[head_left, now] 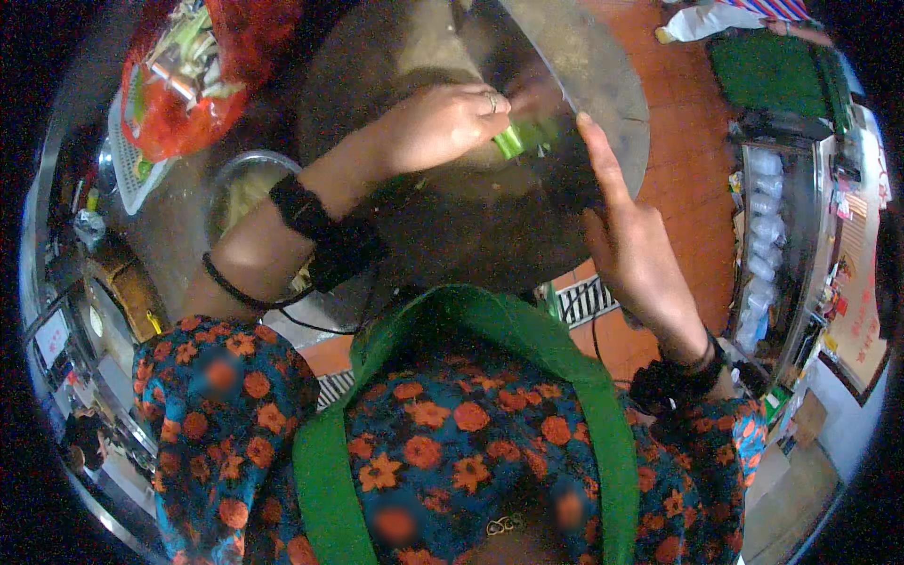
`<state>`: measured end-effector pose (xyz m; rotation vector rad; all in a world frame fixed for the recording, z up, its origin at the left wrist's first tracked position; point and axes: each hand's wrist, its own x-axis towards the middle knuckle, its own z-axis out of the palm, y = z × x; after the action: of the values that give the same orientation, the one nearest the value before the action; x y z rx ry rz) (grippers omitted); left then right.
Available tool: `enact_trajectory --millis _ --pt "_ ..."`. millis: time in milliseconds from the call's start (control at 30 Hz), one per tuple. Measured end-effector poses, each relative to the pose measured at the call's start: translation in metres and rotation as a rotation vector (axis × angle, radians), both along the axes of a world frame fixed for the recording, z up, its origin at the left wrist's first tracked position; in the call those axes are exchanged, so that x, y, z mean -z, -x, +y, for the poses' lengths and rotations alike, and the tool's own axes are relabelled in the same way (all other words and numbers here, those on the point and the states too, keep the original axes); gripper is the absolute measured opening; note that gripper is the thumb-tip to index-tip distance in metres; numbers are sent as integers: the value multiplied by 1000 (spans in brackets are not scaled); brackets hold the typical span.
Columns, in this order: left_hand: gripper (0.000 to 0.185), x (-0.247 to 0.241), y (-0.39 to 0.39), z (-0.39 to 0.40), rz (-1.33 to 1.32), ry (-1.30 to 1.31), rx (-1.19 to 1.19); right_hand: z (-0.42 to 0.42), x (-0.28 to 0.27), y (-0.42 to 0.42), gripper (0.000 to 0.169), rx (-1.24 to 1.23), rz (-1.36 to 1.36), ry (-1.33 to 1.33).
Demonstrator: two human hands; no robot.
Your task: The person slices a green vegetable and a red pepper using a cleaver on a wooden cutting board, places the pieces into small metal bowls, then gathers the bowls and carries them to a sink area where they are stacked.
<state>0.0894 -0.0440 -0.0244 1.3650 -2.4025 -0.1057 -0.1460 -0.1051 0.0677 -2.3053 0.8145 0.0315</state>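
Observation:
My left hand (452, 131) presses down on a short length of green vegetable stalk (507, 143), its fingers curled over the piece on a round wooden chopping block (452, 233). A broad cleaver blade (526, 70) stands right beside the stalk, and its shiny face mirrors the fingers and the green. The cleaver is held by my right hand (628, 233), with the index finger stretched along the top of the blade. Its handle is mostly hidden beneath that hand. A few small scraps lie scattered on the block.
Left of the block is a metal bowl (247, 187) of pale cut food, partly behind my left forearm. A red plastic bag (173, 134) of vegetable scraps rests over a white plastic basket (134, 187). On the right are tiled floor (685, 183) and stacked clear plastic cups (764, 233).

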Motion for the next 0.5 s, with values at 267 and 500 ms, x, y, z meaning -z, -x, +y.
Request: enact_trajectory --millis 267,500 --pt "30 -4 7 5 55 -10 -40 -2 10 0 78 142 -109 -101" --pt "26 -3 9 10 111 -98 -156 -5 -18 7 76 -59 -56 67"
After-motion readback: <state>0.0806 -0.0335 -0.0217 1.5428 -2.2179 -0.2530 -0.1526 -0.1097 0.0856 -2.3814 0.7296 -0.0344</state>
